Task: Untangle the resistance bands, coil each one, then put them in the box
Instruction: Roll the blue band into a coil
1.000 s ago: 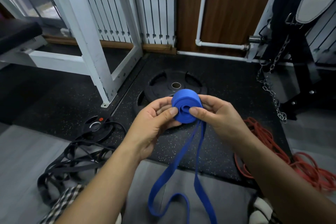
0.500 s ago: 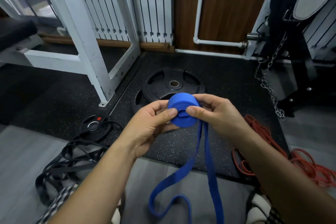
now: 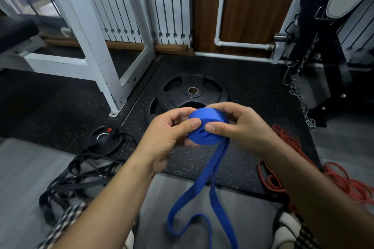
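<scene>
We hold the blue resistance band (image 3: 207, 127) coil between both hands. Our left hand (image 3: 166, 139) pinches its near face with thumb against fingers; our right hand (image 3: 240, 125) pinches likewise from the opposite side. The uncoiled tail hangs below our fingers. Black bands (image 3: 66, 184) lie left of them, red bands (image 3: 283, 176) right.

Matt blue band (image 3: 208, 127) (probably rubber) above speckled, rough-looking floor mat (image 3: 253, 91).

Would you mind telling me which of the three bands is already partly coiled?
The blue band, held between the left hand and right hand. The black band and red band lie loose on the floor.
</scene>
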`<state>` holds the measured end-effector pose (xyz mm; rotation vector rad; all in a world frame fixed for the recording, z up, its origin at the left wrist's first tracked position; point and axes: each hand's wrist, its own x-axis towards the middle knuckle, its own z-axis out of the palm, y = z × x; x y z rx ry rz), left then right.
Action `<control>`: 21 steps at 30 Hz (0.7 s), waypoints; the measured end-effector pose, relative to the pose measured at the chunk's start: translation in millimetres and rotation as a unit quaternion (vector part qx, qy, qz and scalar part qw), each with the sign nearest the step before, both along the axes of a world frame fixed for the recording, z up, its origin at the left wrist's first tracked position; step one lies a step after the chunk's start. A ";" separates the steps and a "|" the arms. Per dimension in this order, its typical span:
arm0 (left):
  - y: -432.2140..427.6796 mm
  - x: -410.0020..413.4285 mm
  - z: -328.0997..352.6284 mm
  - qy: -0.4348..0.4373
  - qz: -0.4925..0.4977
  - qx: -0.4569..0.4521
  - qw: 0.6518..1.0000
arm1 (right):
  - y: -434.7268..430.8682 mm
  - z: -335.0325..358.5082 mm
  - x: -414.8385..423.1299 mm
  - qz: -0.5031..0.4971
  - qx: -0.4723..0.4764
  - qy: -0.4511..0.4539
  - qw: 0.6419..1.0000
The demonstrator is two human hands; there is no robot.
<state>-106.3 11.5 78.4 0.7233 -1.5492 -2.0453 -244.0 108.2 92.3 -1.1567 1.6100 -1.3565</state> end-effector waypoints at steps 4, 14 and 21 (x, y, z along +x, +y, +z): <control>1.3 -0.1 1.3 0.065 0.009 0.089 0.994 | -0.6 0.9 1.0 -0.021 -0.026 -0.043 0.998; 6.3 -5.3 -4.3 0.136 0.023 0.151 0.979 | -1.6 -1.5 4.1 -0.031 -0.046 -0.143 0.988; -12.7 3.2 -6.1 -0.091 -0.085 -0.203 0.971 | 4.0 2.6 -8.9 -0.033 0.089 0.197 0.976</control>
